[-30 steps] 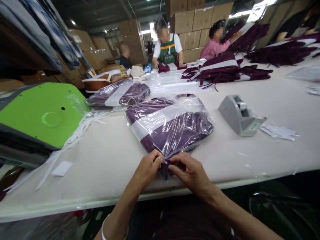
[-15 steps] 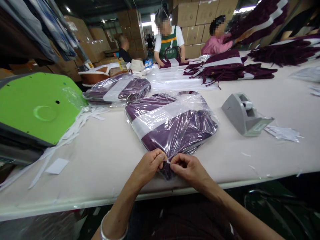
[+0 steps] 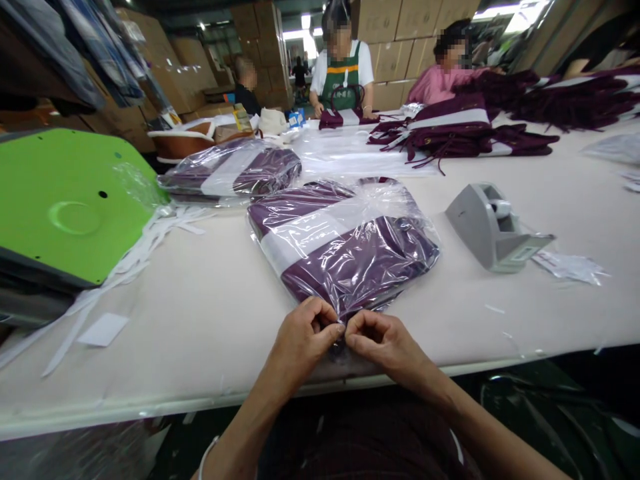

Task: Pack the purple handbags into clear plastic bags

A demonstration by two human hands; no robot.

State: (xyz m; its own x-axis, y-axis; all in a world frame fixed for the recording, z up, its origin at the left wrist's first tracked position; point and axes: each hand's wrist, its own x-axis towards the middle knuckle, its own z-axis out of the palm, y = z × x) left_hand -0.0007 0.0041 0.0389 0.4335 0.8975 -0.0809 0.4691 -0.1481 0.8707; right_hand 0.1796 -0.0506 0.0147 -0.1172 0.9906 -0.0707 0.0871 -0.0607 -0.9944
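A maroon handbag [image 3: 320,267] with a white band around it lies in a clear plastic bag [image 3: 367,267] on the table in front of me. At its near corner the plastic is gathered to a point between my hands. My left hand [image 3: 313,333] pinches this gathered plastic with thumb and forefinger. Right beside it, my right hand [image 3: 383,340] also closes thumb and fingertips on the plastic. The fingertips almost meet, and hide most of the gathered end; a dark bit of it shows just below them.
A grey tape dispenser [image 3: 493,230] stands to the right, by some white tags [image 3: 573,267]. Another wrapped maroon bag [image 3: 235,170] lies behind on the left, near a green-sided machine [image 3: 75,207] and white strips [image 3: 130,267]. Maroon bags [image 3: 450,130] are piled farther back, where co-workers [image 3: 345,73] stand.
My left thumb has shifted right, so my fingertips are closer together and cover more of the gathered plastic. In the background, the co-worker in pink has lowered a maroon piece onto the table.
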